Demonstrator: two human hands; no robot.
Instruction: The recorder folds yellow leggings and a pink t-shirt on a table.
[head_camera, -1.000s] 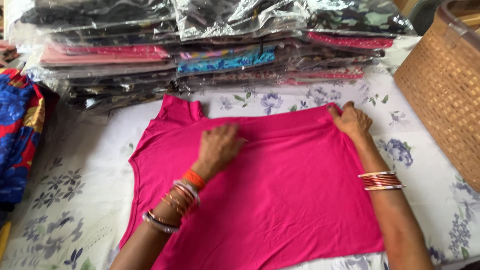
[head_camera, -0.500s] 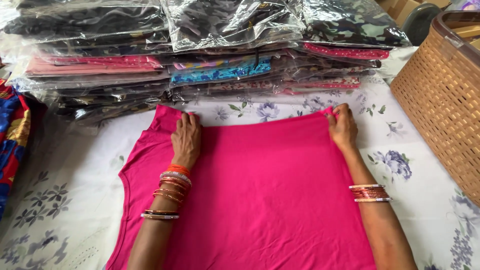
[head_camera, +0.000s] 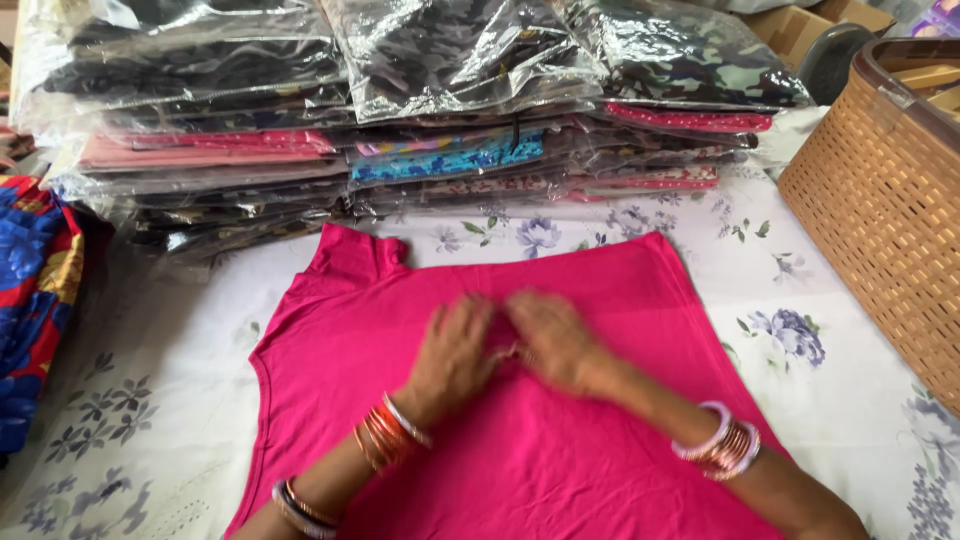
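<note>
Both hands, left hand (head_camera: 455, 350) and right hand (head_camera: 555, 340), press flat, fingers spread, gripping nothing, on the pink shirt (head_camera: 520, 400). Bagged clothes (head_camera: 420, 110) lie stacked beyond the shirt; a wicker basket (head_camera: 880, 200) stands to its right, contents hidden.

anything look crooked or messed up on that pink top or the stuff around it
Nothing stands out. The pink garment lies flat on the floral cloth, both hands on its middle, blurred. The bagged clothes stack sits behind.

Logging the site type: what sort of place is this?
Probably a garment packing or home tailoring table: stacked bagged clothes, a pink top under both hands on a floral cloth, and a wicker basket.
</note>
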